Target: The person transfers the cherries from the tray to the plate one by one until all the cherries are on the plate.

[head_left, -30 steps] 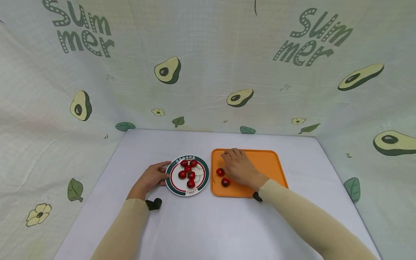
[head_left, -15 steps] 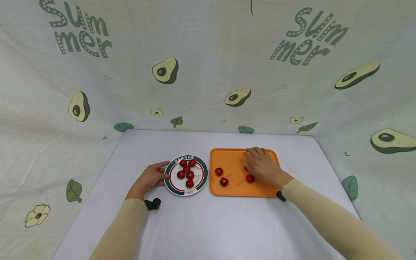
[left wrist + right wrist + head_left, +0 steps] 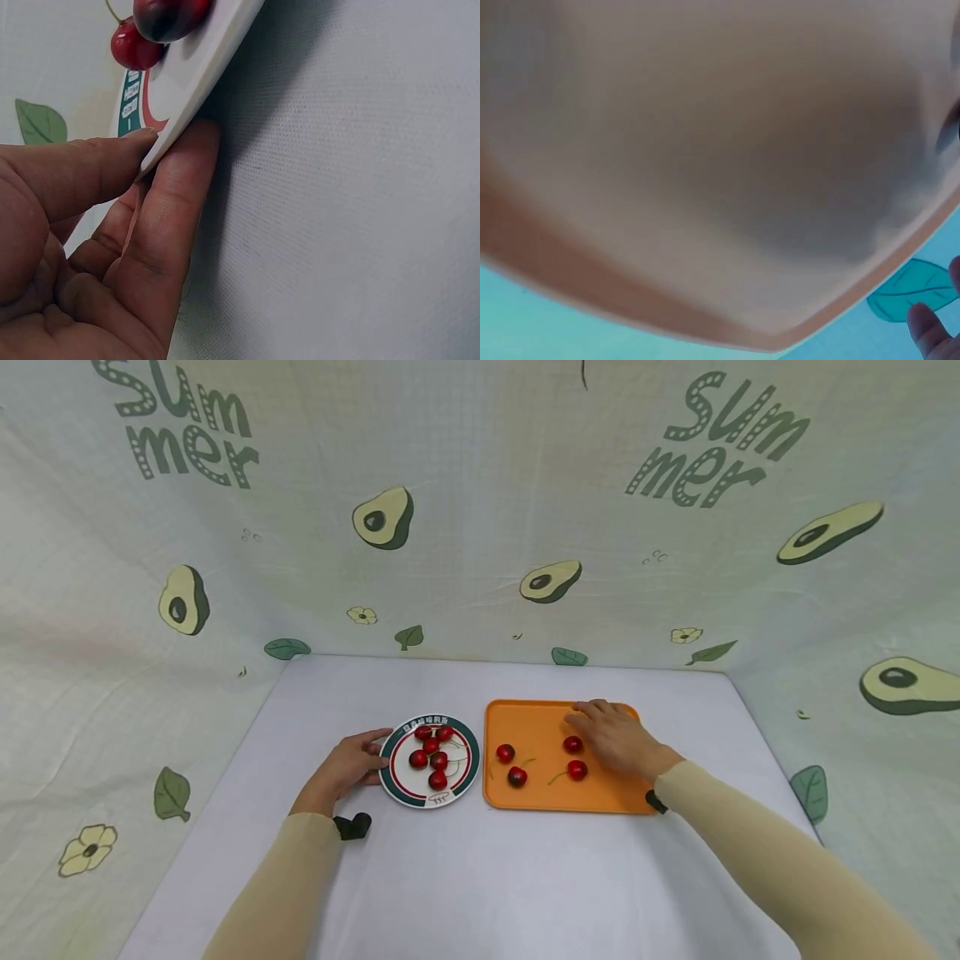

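My left hand pinches the left rim of a round white plate with a green and red border. In the left wrist view the thumb lies on top of the rim and a finger beneath it, and that edge appears raised off the cloth. Several red cherries lie on the plate. My right hand is over the right part of an orange tray, beside a cherry. Its fingers are loosely bent; two fingertips show apart in the right wrist view, with nothing seen between them.
A stemmed cherry lies near the right hand, and two others, one a darker cherry, lie at the tray's left. Plate and tray stand side by side on a white-covered table. A printed cloth hangs behind.
The right hand has moved right across the tray, and a stemmed cherry and another cherry now show beside it. The left hand and plate have stayed in place.
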### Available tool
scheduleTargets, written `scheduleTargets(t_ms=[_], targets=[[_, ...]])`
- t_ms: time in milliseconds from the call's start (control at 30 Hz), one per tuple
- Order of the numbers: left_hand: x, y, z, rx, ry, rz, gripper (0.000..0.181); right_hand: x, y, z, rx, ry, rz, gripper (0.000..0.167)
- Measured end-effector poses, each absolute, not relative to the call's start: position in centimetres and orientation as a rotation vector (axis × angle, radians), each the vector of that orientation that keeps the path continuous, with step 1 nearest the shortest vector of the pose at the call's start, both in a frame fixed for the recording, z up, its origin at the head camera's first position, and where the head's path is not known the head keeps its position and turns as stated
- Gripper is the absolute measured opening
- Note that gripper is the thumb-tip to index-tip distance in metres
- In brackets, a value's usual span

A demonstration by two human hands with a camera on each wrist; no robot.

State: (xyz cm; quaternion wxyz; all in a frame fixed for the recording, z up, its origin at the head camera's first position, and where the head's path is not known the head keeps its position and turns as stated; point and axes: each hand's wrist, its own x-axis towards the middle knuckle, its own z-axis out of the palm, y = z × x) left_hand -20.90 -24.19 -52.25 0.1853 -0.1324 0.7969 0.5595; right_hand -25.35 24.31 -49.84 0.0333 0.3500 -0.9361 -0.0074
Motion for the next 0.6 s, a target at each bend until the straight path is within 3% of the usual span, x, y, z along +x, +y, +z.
scheduleTargets(t_ms=[600], targets=[[-20.87, -24.19, -52.16, -0.376, 2.244, 1.586, 0.066, -25.62, 24.30, -50.29, 1.108, -2.976, -0.071, 0.046]])
